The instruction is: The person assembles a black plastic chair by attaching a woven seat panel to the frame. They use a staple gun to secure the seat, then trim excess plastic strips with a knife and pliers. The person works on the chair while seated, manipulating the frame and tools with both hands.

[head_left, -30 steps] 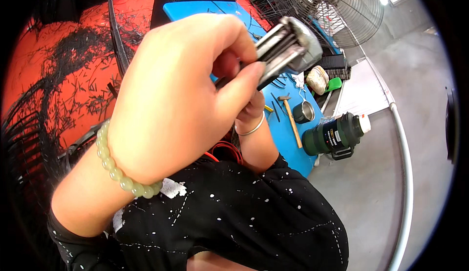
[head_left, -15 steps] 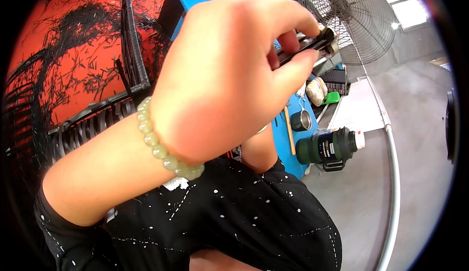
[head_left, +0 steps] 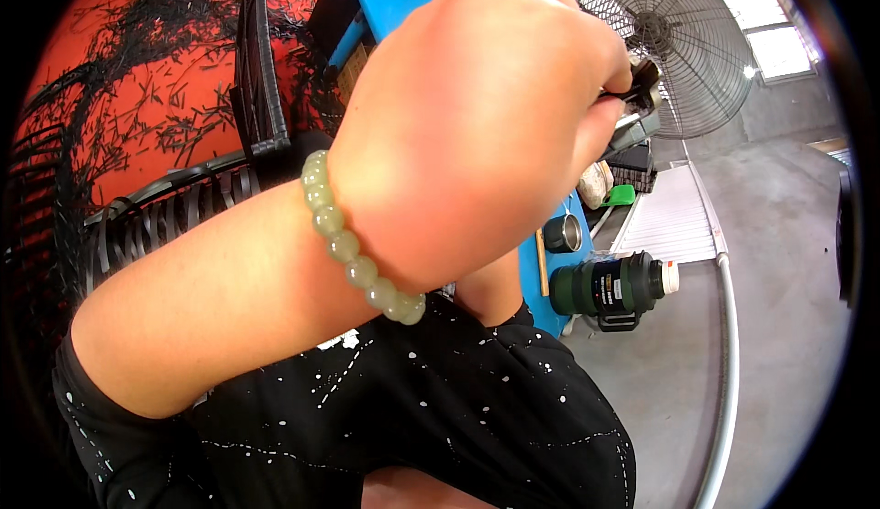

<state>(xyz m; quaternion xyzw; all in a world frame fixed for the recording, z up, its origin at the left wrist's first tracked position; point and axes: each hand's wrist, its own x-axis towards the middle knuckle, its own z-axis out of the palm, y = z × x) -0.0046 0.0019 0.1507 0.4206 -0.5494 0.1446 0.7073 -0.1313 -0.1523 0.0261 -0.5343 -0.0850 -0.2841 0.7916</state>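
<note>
My left hand (head_left: 486, 124) crosses the middle of the picture, its back toward me and a pale green bead bracelet (head_left: 344, 245) around the wrist. Its fingers and thumb are closed on a dark object with a shiny metal part (head_left: 644, 87), whose kind I cannot make out. Only the end past the fingertips shows. Behind this wrist, a short stretch of what looks like my right forearm (head_left: 495, 289) shows. My right hand is hidden behind the left one. Below them lies black cloth with white specks (head_left: 440, 399).
A blue bench (head_left: 547, 319) holds a metal cup (head_left: 562, 233) and a wooden-handled tool (head_left: 542, 261). Beside it is a dark green flask (head_left: 596, 291). A large fan (head_left: 697, 41) stands behind. Black woven strips (head_left: 174, 202) and a red surface with black scraps (head_left: 137, 96) fill the left.
My left hand has moved to the right and turned, carrying the dark object along. Its fingers are now more hidden behind the back of the hand. The background has shifted slightly.
</note>
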